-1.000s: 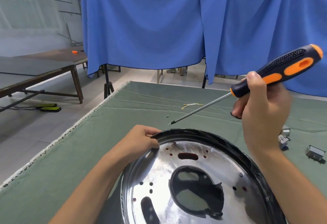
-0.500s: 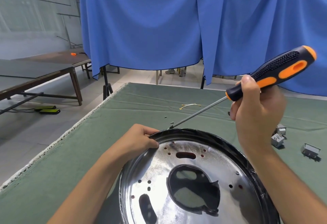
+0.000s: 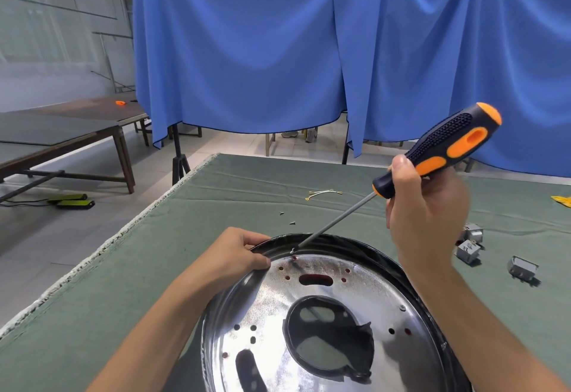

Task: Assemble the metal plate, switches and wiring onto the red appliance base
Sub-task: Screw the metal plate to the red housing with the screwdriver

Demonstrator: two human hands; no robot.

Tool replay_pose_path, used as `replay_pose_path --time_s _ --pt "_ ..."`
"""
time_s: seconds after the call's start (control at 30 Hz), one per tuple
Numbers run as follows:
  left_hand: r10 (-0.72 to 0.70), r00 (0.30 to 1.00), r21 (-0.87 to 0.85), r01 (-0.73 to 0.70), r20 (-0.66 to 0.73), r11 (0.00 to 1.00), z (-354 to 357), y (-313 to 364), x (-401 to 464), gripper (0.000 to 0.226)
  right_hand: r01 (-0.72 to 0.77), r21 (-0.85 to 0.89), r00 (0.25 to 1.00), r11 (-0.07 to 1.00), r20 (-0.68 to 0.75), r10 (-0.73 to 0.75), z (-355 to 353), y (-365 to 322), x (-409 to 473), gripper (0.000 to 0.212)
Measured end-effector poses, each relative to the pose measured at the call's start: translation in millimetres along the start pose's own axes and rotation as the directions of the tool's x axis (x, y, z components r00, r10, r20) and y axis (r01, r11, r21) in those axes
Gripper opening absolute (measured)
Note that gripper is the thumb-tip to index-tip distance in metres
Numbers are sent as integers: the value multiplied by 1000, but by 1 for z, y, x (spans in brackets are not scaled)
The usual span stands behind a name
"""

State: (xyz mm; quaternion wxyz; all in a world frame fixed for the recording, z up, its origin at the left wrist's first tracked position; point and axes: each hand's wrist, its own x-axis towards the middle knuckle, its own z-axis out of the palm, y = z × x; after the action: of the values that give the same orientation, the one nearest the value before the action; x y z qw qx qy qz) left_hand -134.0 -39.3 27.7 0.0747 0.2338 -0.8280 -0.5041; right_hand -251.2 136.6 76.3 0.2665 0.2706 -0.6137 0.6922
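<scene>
Right hand (image 3: pixel 428 221) grips orange-black screwdriver (image 3: pixel 445 150), left hand (image 3: pixel 238 255) pinches shiny round metal plate (image 3: pixel 386 299) rim; angled tip may slip off the hole.

No text, label, brand, number or sign can be read anywhere here — none on the screwdriver (image 3: pixel 438 150), the metal plate (image 3: pixel 327 314) or the switches (image 3: pixel 494 255) on the bench (image 3: pixel 154 268). A faint mark shows on the face of one switch, but it is too small to make out.
</scene>
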Motion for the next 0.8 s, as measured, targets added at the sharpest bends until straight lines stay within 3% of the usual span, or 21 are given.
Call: replay_pose_path --time_s 0.23,0.43,0.57,0.7,0.8 --pt "5 1000 17 -5 3 1000 -1 1 -1 35 106 -90 994 990 10 -106 2 -3 -3 25" --pt "41 999 20 -40 -13 999 0 1 -1 42 150 -128 989 980 28 -147 4 -6 -2 25" --pt "40 999 5 -40 -14 999 0 0 0 44 153 -135 988 979 28 -151 7 -7 -1 40" --pt "39 999 10 -39 -19 999 0 -1 0 44 158 -126 987 979 40 -154 8 -13 -1 31" --pt "38 999 5 -38 -20 999 1 -1 0 43 170 -117 985 978 55 -165 10 -14 -3 37"
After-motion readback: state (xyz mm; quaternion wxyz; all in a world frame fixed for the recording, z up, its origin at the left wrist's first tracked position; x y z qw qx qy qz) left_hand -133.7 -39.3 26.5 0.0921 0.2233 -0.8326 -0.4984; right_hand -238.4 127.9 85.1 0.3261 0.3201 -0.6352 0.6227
